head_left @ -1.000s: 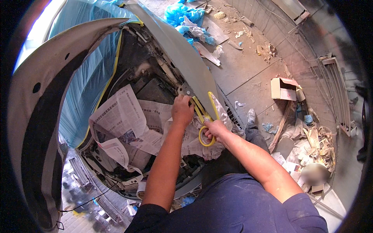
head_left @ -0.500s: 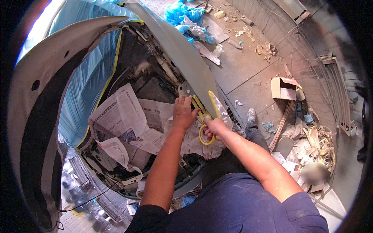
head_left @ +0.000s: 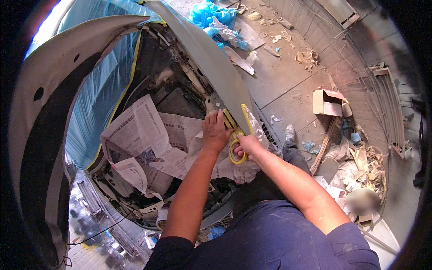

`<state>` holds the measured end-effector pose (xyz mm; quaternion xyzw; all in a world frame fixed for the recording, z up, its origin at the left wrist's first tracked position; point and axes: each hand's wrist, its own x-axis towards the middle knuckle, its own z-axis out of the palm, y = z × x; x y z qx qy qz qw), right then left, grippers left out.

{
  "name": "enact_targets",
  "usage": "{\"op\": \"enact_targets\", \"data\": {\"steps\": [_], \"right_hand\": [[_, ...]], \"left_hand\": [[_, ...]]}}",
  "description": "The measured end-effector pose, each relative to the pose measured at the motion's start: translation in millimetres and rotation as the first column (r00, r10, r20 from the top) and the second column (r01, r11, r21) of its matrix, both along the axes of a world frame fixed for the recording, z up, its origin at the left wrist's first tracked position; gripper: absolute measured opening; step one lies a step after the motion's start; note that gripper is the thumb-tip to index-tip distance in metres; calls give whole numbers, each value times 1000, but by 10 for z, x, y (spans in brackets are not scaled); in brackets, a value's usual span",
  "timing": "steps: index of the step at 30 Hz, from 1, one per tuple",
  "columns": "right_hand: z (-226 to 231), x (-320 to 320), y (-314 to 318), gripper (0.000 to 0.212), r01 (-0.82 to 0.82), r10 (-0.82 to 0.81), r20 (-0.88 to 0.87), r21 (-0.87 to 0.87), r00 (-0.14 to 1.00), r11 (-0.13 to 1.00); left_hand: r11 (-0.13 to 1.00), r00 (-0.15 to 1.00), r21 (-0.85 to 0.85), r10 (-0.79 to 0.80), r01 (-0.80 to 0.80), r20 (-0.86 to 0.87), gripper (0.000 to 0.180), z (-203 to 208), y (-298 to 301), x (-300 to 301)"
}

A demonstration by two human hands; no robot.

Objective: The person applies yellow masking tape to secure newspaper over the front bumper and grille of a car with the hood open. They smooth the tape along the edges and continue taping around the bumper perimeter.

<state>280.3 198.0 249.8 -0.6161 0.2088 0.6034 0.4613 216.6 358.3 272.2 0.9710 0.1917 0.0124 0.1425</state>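
Fingers of the left hand point(head_left: 215, 132) lie spread and flat on the newspaper point(head_left: 148, 139) that covers the open engine bay, just below the edge of the grey fender panel point(head_left: 211, 58); this hand presses and grasps nothing. The right hand point(head_left: 248, 145) is closed on the roll of yellow masking tape point(head_left: 237, 153), and a yellow strip point(head_left: 246, 118) runs from the roll up along the fender edge. From this head view, I judge that the strip could wrinkle or stick crooked if the roll is pulled at an angle, and the paper could slide away from the fender if the flat hand lifts too early — then a gap would open. The right fingertips are hidden behind the roll, so how the strip end is held cannot be told. Under the paper nothing is visible, and the blue plastic sheet point(head_left: 101, 103) on the far side of the bay from the fender bends strongly toward the picture's rim.
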Motion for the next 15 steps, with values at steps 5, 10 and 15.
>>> {"op": "enact_targets", "data": {"steps": [5,10,15], "right_hand": [[-48,-35,-10,46,47,-46,-15,26,999,999],[-156,-47,-29,50,109,-104,-62,82,993,991],[-116,-14,-40,49,93,-88,-86,50,992,994]], "left_hand": [[1000,999,23,0,1,-42,107,-39,-7,-37],[998,998,6,-61,61,-26,117,-42,27,-83],[997,998,30,-68,68,-14,118,-8,20,-85]]}}
